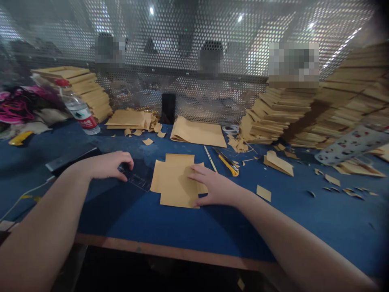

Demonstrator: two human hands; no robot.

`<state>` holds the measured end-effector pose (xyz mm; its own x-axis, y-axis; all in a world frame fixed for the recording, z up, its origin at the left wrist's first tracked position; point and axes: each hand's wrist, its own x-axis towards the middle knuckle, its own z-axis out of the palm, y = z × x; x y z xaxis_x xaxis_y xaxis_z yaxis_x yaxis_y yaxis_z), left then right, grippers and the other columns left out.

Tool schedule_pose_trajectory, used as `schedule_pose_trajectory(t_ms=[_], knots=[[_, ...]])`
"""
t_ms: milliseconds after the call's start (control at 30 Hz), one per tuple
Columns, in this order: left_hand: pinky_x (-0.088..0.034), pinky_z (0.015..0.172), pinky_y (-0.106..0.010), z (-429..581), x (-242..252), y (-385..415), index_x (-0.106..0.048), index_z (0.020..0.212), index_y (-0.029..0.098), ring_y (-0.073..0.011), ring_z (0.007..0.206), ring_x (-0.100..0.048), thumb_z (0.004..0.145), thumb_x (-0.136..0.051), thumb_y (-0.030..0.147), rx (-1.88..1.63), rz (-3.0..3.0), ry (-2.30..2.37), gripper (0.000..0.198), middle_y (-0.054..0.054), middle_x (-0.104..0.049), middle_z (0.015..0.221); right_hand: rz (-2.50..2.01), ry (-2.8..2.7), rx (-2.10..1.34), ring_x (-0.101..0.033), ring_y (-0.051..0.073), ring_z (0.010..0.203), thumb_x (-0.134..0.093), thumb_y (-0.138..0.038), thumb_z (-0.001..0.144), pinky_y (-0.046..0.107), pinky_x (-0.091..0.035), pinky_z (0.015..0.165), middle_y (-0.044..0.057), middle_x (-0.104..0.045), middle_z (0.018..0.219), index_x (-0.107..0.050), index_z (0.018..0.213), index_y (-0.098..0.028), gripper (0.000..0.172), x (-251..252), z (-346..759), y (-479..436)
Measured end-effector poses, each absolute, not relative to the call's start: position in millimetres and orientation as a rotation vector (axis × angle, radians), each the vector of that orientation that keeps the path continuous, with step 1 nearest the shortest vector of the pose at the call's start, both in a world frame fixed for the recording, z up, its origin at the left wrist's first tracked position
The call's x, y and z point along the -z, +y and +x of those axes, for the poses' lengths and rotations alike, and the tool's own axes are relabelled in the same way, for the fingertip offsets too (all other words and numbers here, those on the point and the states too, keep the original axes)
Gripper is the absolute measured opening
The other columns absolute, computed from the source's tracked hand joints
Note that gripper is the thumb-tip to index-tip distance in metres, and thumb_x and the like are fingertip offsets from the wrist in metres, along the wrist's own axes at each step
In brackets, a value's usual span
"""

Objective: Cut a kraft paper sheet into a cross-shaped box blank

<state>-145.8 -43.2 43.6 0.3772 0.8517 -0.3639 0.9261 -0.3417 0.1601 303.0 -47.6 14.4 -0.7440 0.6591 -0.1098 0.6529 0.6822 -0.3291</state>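
A cut piece of brown kraft paper (174, 180) with notched corners lies flat on the blue table (127, 215). My right hand (214, 187) rests on its right side, fingers stretched out flat and pressing it down. My left hand (107, 164) lies to the left of the paper, fingers curled over a clear plastic ruler (138, 175) that lies on the table beside the paper's left edge.
A yellow utility knife (227, 163) and a thin stick lie behind the paper. Stacks of brown envelopes (273, 113) rise at the back right and back left. A water bottle (80, 109), a dark phone (168, 107), paper scraps and a perforated metal screen stand behind.
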Motion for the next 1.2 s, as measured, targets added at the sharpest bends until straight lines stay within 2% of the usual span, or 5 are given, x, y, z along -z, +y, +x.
schedule_pose_trajectory(t_ms=[267,467,700,967,1200], knots=[[-0.066,0.091,-0.041,-138.1,-60.0,-48.3,-0.07,0.126,0.017,-0.0203,0.102,-0.073,0.106,-0.073,0.045,0.153,2.229,1.587,0.035,-0.007,-0.073,0.12,-1.092,-2.851,-0.562,-0.049,0.04,0.155,-0.076,-0.047,0.105,0.069,-0.044,0.125,0.014,-0.046,0.174,-0.059,0.157,-0.026,0.058,-16.5,303.9,-49.4],[-0.065,0.098,-0.045,-72.8,-81.3,-59.0,-0.068,0.134,0.018,-0.023,0.111,-0.074,0.109,-0.069,0.046,-0.128,2.364,1.49,0.038,-0.009,-0.073,0.129,-1.031,-2.798,-0.494,-0.057,0.037,0.148,-0.075,-0.046,0.106,0.065,-0.051,0.12,0.014,-0.054,0.167,-0.062,0.153,-0.025,0.054,-18.2,298.3,-55.2],[-0.065,0.098,-0.046,32.5,-32.0,-42.8,-0.068,0.133,0.018,-0.0234,0.113,-0.073,0.107,-0.072,0.045,0.015,2.604,1.179,0.038,-0.01,-0.072,0.132,-1.125,-2.608,-0.348,-0.068,0.032,0.133,-0.074,-0.044,0.107,0.057,-0.059,0.111,0.013,-0.065,0.153,-0.067,0.144,-0.022,0.044,-25.8,316.8,-38.2],[-0.053,0.119,-0.061,42.1,-12.3,-8.6,-0.064,0.146,0.021,-0.0336,0.143,-0.06,0.105,-0.074,0.046,-0.138,2.733,1.236,0.049,-0.014,-0.058,0.159,-1.582,-2.471,-0.117,-0.072,0.027,0.121,-0.073,-0.041,0.109,0.051,-0.063,0.104,0.011,-0.071,0.141,-0.071,0.135,-0.021,0.033,-15.9,337.0,-8.8],[-0.058,0.113,-0.057,34.5,-6.8,2.4,-0.063,0.144,0.02,-0.0312,0.133,-0.065,0.104,-0.073,0.052,-0.212,2.625,1.146,0.052,-0.013,-0.064,0.148,-1.84,-2.373,-0.227,-0.075,0.024,0.108,-0.073,-0.041,0.109,0.045,-0.066,0.093,0.009,-0.073,0.131,-0.071,0.132,-0.019,0.033,-3.8,333.4,-4.2]])
